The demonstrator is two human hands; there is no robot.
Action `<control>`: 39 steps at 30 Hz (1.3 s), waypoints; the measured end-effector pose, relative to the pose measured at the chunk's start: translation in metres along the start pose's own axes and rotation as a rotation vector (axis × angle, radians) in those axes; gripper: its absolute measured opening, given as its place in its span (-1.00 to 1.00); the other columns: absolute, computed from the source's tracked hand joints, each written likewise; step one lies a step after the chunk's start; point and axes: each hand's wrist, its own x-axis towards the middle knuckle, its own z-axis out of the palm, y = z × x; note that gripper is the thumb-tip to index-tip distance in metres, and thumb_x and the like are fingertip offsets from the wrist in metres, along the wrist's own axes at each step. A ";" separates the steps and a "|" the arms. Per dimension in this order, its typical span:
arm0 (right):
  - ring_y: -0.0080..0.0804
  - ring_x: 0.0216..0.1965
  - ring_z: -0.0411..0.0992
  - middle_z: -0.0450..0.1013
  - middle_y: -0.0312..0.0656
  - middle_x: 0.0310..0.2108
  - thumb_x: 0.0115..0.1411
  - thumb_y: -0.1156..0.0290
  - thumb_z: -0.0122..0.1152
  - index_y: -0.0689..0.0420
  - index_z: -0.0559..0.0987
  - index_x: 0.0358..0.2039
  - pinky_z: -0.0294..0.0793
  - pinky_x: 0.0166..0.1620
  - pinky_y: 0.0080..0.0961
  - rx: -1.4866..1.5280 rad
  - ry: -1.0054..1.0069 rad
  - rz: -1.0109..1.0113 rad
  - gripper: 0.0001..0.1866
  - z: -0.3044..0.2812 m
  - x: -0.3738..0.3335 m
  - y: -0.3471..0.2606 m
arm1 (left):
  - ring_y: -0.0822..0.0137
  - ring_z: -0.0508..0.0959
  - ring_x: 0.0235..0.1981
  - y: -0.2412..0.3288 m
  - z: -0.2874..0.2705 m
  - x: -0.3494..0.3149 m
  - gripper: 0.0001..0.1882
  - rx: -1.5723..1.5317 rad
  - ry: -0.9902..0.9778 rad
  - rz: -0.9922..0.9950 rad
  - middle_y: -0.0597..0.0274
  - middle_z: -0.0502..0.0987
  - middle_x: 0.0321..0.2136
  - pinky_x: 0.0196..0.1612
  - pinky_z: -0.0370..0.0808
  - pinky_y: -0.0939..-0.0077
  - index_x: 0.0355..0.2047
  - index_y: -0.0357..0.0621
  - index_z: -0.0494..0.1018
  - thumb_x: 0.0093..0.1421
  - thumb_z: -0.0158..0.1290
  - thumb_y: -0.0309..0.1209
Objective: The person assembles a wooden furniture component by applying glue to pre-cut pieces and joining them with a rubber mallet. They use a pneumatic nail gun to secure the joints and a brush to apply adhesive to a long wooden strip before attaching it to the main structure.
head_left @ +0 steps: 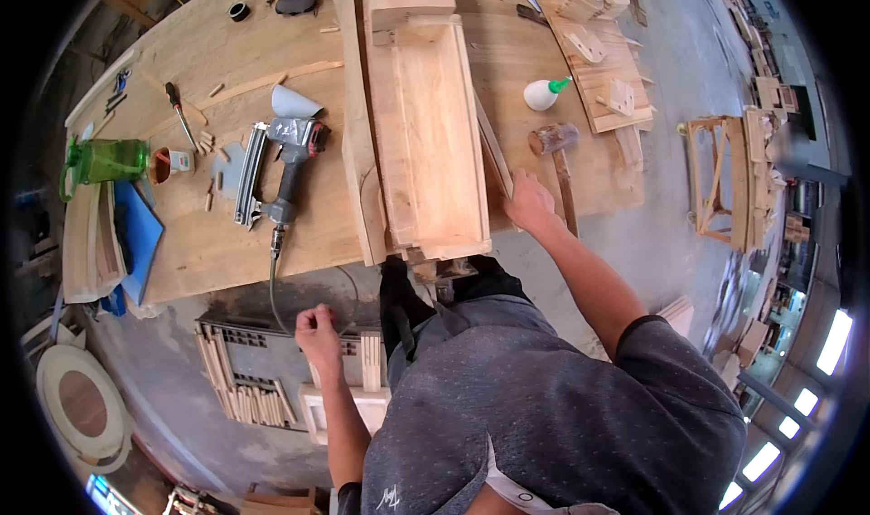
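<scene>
A long, shallow wooden drawer box (439, 143) lies on the workbench in front of me, its near end at the bench's front edge. Along its right side leans a thin wooden strip (492, 145), and my right hand (533, 205) is closed on the near end of that strip. My left hand (319, 335) hangs in the air before the bench edge, fingers curled together; whatever they may hold is hidden. A mallet (555, 140) rests just right of my right hand, with a white glue bottle (541, 94) with a green tip beyond it.
A nail gun (288, 161) with an air hose lies left of the drawer box, near a screwdriver (179, 111) and small dowels. A green jug (107, 161) stands at the far left. Shaped wooden parts (584, 43) sit on a board at the back right. A long wooden rail (355, 134) borders the drawer box.
</scene>
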 end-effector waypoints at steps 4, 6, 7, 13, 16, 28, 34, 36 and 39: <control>0.03 0.04 0.62 0.62 0.13 -0.05 0.35 0.22 0.32 0.25 0.52 0.14 0.61 0.08 -0.08 0.201 -0.025 -0.120 -0.53 0.005 0.011 0.023 | 0.50 0.52 -0.44 0.075 0.015 -0.004 -0.82 -0.132 0.060 0.109 0.21 0.64 -0.39 -0.29 0.52 0.56 -0.34 -0.26 0.50 0.44 0.19 -0.46; -0.16 -0.03 0.62 0.62 -0.01 -0.09 0.38 0.22 0.32 0.25 0.52 0.14 0.63 0.04 -0.22 0.669 -0.371 -0.140 -0.55 -0.011 0.011 0.044 | 0.45 0.59 -0.35 0.114 0.038 -0.016 -0.86 -0.123 0.037 0.177 0.20 0.65 -0.36 -0.19 0.57 0.57 -0.28 -0.29 0.53 0.43 0.19 -0.47; -0.25 -0.06 0.62 0.62 -0.09 -0.11 0.40 0.22 0.31 0.25 0.52 0.14 0.64 0.02 -0.29 0.893 -0.560 -0.158 -0.55 -0.020 0.010 0.055 | 0.44 0.62 -0.32 0.132 0.052 -0.022 -0.86 -0.117 -0.013 0.230 0.20 0.65 -0.36 -0.16 0.58 0.57 -0.27 -0.29 0.54 0.43 0.20 -0.47; -0.41 -0.11 0.59 0.57 -0.21 -0.06 0.49 0.25 0.26 0.22 0.43 0.36 0.63 0.03 -0.38 1.851 -0.951 -0.176 -0.47 -0.079 -0.026 0.091 | 0.43 0.66 -0.19 0.219 0.165 -0.070 -0.91 -0.067 -0.266 0.371 0.19 0.69 -0.30 -0.05 0.58 0.54 -0.18 -0.27 0.58 0.42 0.21 -0.49; -0.41 -0.08 0.59 0.57 -0.21 -0.06 0.47 0.23 0.30 0.23 0.41 0.39 0.62 0.07 -0.39 1.711 -0.927 -0.222 -0.41 -0.112 -0.037 0.089 | 0.23 0.67 0.00 0.258 0.222 -0.094 -0.79 0.325 -0.332 1.072 0.15 0.68 -0.04 0.15 0.59 0.31 -0.06 -0.17 0.59 0.31 0.25 -0.56; -0.58 -0.38 0.53 0.59 -0.27 -0.33 0.51 0.22 0.24 0.23 0.65 -0.05 0.57 -0.31 -0.55 1.454 -0.557 -0.233 -0.70 -0.154 0.017 0.084 | -0.02 0.65 -0.18 0.283 0.203 -0.083 -0.60 0.982 -0.584 0.535 0.02 0.62 -0.16 -0.06 0.59 0.08 0.08 -0.28 0.44 0.32 0.28 -0.40; -0.59 -0.41 0.52 0.57 -0.30 -0.36 0.49 0.30 0.23 0.23 0.67 -0.09 0.56 -0.31 -0.57 1.274 -0.458 -0.394 -0.76 -0.171 0.030 -0.039 | 0.19 0.64 -0.37 0.217 0.124 -0.043 -0.63 0.428 -0.167 0.372 0.04 0.62 -0.34 -0.23 0.58 0.29 0.06 -0.31 0.42 0.44 0.15 -0.28; -0.58 -0.42 0.52 0.58 -0.29 -0.36 0.47 0.31 0.24 0.24 0.67 -0.05 0.56 -0.31 -0.56 1.126 -0.446 -0.525 -0.75 -0.180 0.037 -0.107 | 0.29 0.62 -0.44 0.204 0.094 -0.020 -0.68 0.230 -0.217 0.122 0.09 0.62 -0.37 -0.28 0.58 0.33 0.00 -0.29 0.46 0.48 0.11 -0.25; -0.55 -0.41 0.53 0.58 -0.25 -0.35 0.44 0.32 0.26 0.27 0.64 0.04 0.57 -0.28 -0.51 0.825 -0.432 -0.750 -0.69 -0.171 0.047 -0.223 | 0.45 0.58 -0.46 0.184 0.062 0.002 -0.71 -0.158 -0.183 0.065 0.23 0.60 -0.38 -0.34 0.56 0.48 -0.07 -0.21 0.50 0.57 -0.03 -0.22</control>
